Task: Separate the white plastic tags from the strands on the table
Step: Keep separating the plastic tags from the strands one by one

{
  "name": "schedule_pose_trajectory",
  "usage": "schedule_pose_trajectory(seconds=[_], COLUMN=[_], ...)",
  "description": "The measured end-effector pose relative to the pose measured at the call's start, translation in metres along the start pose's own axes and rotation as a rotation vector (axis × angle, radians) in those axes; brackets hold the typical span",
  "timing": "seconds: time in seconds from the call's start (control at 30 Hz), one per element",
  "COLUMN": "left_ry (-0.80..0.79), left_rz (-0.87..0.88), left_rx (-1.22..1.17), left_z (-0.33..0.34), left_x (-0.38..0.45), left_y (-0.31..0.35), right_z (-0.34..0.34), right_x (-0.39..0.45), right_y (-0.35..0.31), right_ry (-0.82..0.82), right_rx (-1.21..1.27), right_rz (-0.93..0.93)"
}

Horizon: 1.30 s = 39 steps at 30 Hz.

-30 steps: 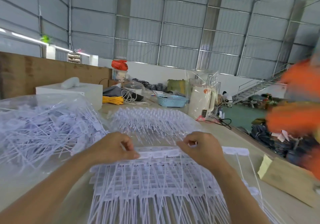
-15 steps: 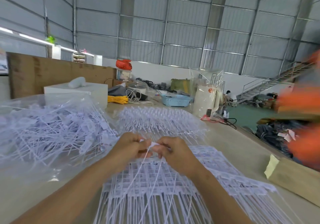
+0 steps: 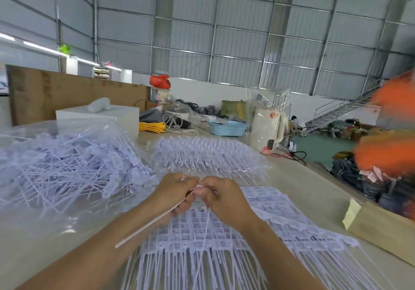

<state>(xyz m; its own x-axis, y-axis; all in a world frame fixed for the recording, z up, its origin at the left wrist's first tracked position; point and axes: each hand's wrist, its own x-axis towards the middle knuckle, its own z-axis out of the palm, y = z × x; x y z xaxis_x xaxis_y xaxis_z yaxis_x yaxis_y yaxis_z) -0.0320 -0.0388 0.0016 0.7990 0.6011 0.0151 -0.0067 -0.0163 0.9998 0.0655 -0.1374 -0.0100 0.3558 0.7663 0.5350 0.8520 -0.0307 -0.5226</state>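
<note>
both hands meet knuckle to knuckle above the far end of the sheet of joined white tags (image 3: 202, 240), which lies flat on the tabletop (image 3: 314, 191) toward its near edge. the left hand (image 3: 173, 192) pinches one white strand (image 3: 150, 224) that slants back toward the near left, free of the sheet. the right hand (image 3: 221, 196) has its fingers curled round another strand (image 3: 205, 229) hanging down over the tags. a bag of loose tags (image 3: 58, 161) sits by the left edge.
</note>
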Motion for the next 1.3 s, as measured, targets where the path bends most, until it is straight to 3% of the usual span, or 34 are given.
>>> schedule_pose_trajectory(seconds=[0.1,0.17,0.23,0.33,0.4,0.53,0.7,0.87,1.0,1.17,1.3], left_ry=[-0.012,0.087,0.288,0.529,0.445,0.091,-0.197,-0.09,0.007,0.064,0.084], left_rz=[-0.08,-0.104,0.027,0.294,0.341,0.254,0.043,0.19,0.269,0.377,0.434], left_rx=[-0.116,-0.407,-0.58,-0.395,-0.22,-0.027,-0.219,0.041,0.084,0.143,0.223], left_z=[-0.008,-0.036,-0.075,-0.089,-0.062,0.001,0.023,0.019,0.015,0.015,0.013], left_x=[0.002,0.009,0.014,0.014,0.012,0.002,-0.004,-0.007,-0.006,-0.008,-0.007], left_y=[0.009,0.02,0.028,0.031,0.025,0.004,0.0,-0.006,-0.004,0.0,0.005], right_z=[0.0,-0.007,-0.018,-0.032,-0.03,-0.019,-0.024,-0.021,-0.026,-0.022,-0.019], right_x=[0.001,-0.002,-0.005,-0.003,-0.003,-0.002,-0.004,-0.005,-0.003,-0.006,-0.007], right_y=[-0.005,-0.005,-0.002,0.002,-0.006,-0.016,-0.01,-0.001,0.004,0.003,-0.005], right_ry=[0.07,0.128,0.237,0.352,0.311,0.243,0.065,0.031,0.067,-0.115,-0.022], right_rx=[-0.168,-0.316,-0.273,-0.013,0.051,0.091,0.106,0.01,0.023,0.096,0.071], right_rz=[-0.129,-0.228,-0.207,-0.037,-0.042,-0.148,-0.082,-0.073,0.026,0.082,-0.008])
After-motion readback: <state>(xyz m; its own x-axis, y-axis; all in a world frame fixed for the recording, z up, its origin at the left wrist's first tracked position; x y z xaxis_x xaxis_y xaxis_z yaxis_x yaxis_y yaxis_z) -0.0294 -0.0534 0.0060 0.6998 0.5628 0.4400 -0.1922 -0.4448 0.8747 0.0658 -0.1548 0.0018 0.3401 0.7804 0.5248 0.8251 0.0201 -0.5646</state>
